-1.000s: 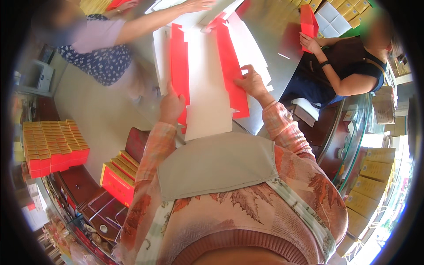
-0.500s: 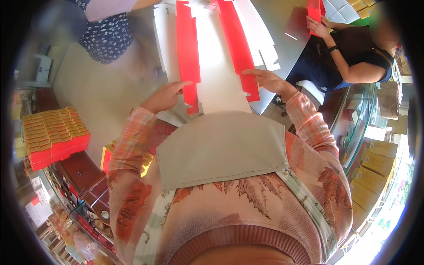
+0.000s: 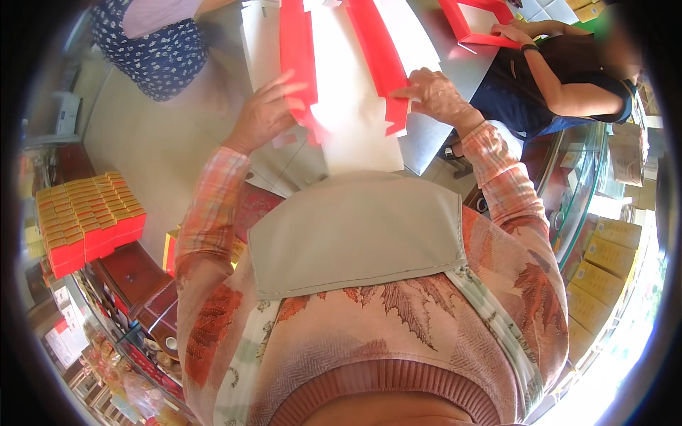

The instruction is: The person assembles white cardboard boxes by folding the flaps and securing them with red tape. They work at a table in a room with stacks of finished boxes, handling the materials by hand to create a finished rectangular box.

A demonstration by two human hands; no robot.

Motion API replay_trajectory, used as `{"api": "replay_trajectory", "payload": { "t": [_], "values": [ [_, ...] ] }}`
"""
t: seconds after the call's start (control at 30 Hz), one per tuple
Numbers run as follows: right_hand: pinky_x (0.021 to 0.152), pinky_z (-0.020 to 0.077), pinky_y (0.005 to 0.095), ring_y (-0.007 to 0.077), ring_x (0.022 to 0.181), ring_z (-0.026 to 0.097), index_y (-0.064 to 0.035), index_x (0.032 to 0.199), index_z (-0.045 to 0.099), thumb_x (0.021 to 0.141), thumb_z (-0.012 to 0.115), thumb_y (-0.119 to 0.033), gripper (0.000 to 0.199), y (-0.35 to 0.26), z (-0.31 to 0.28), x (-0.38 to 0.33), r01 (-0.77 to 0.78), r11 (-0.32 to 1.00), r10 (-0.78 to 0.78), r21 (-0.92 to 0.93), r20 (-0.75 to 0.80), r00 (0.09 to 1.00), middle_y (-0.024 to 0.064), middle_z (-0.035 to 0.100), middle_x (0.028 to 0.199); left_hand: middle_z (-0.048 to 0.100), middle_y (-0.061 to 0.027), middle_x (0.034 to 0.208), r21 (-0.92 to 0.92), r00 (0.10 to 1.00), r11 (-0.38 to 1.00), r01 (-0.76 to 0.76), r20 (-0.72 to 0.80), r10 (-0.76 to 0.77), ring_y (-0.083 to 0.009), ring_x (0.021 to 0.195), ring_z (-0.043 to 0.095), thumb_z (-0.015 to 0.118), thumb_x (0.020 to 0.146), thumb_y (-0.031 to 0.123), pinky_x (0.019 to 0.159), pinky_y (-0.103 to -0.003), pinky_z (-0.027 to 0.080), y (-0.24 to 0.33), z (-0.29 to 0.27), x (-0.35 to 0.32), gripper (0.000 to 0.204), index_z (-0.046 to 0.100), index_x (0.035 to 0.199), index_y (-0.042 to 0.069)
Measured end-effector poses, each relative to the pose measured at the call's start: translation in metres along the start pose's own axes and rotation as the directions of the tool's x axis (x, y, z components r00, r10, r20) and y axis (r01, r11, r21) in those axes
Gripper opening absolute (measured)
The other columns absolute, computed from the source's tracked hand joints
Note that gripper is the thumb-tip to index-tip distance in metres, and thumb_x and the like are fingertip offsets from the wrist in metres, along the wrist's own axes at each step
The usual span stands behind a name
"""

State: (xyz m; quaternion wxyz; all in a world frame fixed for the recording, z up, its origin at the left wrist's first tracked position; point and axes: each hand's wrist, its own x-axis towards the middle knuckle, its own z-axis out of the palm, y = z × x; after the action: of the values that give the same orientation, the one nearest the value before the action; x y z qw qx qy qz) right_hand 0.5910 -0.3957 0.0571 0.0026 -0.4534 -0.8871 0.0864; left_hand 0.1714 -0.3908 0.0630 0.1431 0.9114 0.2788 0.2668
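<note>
A cardboard box blank (image 3: 348,106), white with two long red side walls, lies on the metal table in front of me. Over the near end of its left red wall (image 3: 298,57) is my left hand (image 3: 266,117), its fingers stretched out and blurred against the wall. The near left corner flap is smeared too. My right hand (image 3: 437,99) has its fingers bent round the edge of the right red wall (image 3: 373,50), one fingertip on its face. Both red walls stand partly raised from the white middle.
At the far right of the metal table (image 3: 455,71), a co-worker's hand (image 3: 508,35) holds a red box frame (image 3: 462,32). Another person in a patterned garment (image 3: 160,60) stands far left. Stacked red and yellow boxes (image 3: 92,220) are at left, yellow boxes (image 3: 593,284) beside a glass case at right.
My left hand has moved up and away along the left wall, its fingers opening out. The right hand has shifted slightly forward and bent its fingers round the edge. The co-worker's red box has moved left.
</note>
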Motion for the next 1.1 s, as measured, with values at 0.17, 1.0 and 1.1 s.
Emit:
{"api": "replay_trajectory", "payload": {
  "t": [0.17,1.0,1.1],
  "values": [
    [0.114,0.0501,0.0431,0.026,0.127,0.056,-0.0371,0.119,0.083,0.085,0.087,-0.029,0.036,0.015,-0.008,0.0,0.001,0.979,0.046,0.202,-0.227,0.973,0.0041,0.058,0.128,0.074,-0.014,0.12,-0.228,0.968,0.953,0.201,-0.102,-0.228,-0.0359,0.12,0.067,0.075,0.098,0.021,0.1,-0.044,0.055,-0.01,0.004,0.004,0.015,0.075,0.105,0.008],
    [0.108,0.0479,0.0485,0.0231,0.115,0.06,-0.0114,0.11,0.069,0.1,0.067,-0.02,0.014,-0.024,0.075,0.087,0.114,0.979,-0.141,-0.167,-0.161,0.977,0.0038,0.069,0.101,0.067,-0.0039,0.088,0.268,0.986,0.95,0.162,-0.074,-0.147,-0.0228,0.09,0.066,0.076,0.091,0.008,0.078,-0.038,0.055,-0.012,0.102,0.032,0.047,0.067,0.137,0.012],
    [0.109,0.047,0.0496,0.0239,0.116,0.06,-0.0113,0.114,0.067,0.101,0.065,-0.021,0.016,-0.013,0.089,0.097,0.127,0.969,-0.154,-0.212,-0.117,0.981,0.0043,0.069,0.104,0.069,-0.0038,0.097,0.268,0.995,0.958,0.099,-0.059,-0.086,-0.0236,0.097,0.064,0.072,0.093,0.007,0.085,-0.037,0.054,-0.031,0.116,0.029,0.045,0.066,0.138,0.012]
  ]
}}
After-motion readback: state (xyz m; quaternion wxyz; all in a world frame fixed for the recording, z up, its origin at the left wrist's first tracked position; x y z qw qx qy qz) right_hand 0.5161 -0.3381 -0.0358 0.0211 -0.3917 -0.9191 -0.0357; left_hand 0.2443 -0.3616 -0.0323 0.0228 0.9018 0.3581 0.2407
